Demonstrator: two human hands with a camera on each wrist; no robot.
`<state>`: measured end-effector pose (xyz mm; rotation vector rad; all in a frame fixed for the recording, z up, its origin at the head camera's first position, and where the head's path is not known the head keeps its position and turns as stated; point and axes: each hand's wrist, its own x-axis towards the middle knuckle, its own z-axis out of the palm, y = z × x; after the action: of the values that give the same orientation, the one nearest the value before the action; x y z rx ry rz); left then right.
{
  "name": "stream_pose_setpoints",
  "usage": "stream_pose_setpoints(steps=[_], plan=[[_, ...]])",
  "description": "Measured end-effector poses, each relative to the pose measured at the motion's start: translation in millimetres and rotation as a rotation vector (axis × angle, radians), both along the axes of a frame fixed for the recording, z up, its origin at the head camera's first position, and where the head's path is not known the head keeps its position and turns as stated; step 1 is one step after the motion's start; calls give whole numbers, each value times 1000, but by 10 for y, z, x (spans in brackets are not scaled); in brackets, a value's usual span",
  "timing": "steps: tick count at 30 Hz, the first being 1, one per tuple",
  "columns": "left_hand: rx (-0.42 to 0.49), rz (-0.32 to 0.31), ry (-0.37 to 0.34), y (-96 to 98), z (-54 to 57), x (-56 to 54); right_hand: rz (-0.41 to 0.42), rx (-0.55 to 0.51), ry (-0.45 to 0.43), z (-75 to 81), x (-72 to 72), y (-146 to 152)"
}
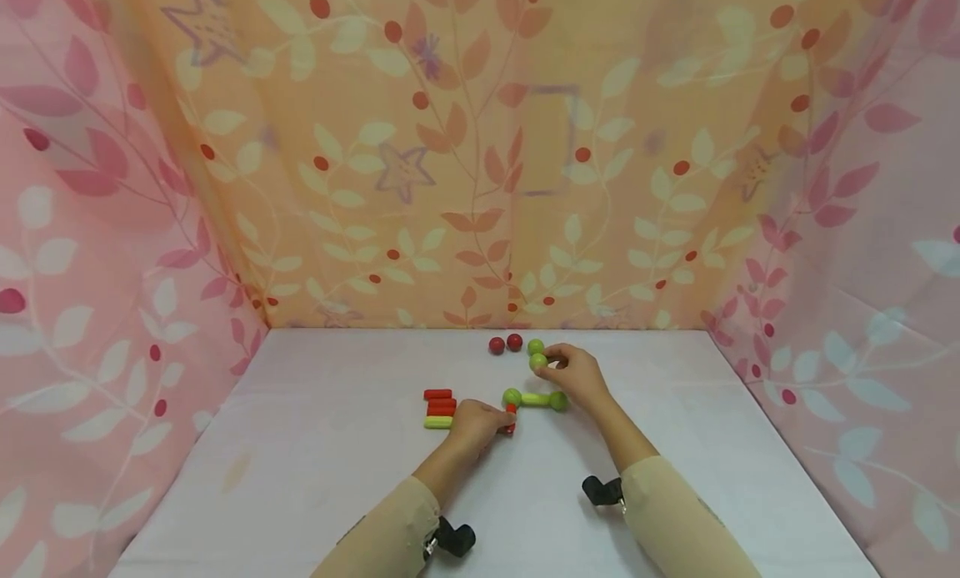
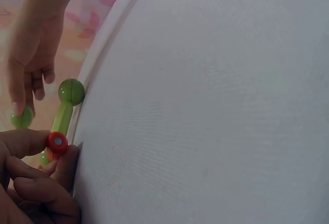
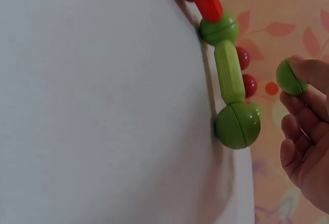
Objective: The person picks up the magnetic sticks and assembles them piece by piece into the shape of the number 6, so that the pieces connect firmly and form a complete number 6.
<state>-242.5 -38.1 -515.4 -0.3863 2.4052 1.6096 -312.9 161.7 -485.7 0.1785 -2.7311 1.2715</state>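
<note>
A ridged green stick [image 1: 535, 400] lies between two smooth, shiny green balls [image 1: 558, 401], past the middle of the white worktop [image 1: 337, 486], nearer its far edge. The left hand [image 1: 474, 425] pinches a round red stick [image 1: 511, 419] against the left ball. The right hand [image 1: 576, 374] pinches another green ball [image 1: 537, 362] between thumb and finger. Two shiny red balls [image 1: 497, 345] sit by the far edge.

The white table [image 1: 315, 394] bears red and green rods [image 1: 440, 411] beside the left grip [image 1: 474, 428], balls [image 1: 497, 345] left of the right grip [image 1: 576, 373], a green dumbbell shape [image 1: 536, 400] between.
</note>
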Motion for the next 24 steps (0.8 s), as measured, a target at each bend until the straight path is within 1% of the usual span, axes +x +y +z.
stream_pose_setpoints(steps=[5, 8, 12, 14, 18, 21, 24], plan=[[3, 24, -10, 5, 1, -33, 27, -21, 18, 29, 187, -7], [15, 18, -9, 0, 3, -41, 23, -44, 1, 0, 287, 3], [26, 21, -21, -16, 19, -55, 38, -77, -26, -58, 410, -14], [25, 36, -42, -17, 25, -75, 46, -96, -54, -85, 467, -38], [14, 71, -109, -12, 37, -120, 57, -119, -123, -119, 577, -91], [4, 74, -147, -10, 36, -152, 77, -121, -161, -141, 650, -118], [12, 69, -164, -14, 33, -177, 125, -132, -191, -171, 708, -141]])
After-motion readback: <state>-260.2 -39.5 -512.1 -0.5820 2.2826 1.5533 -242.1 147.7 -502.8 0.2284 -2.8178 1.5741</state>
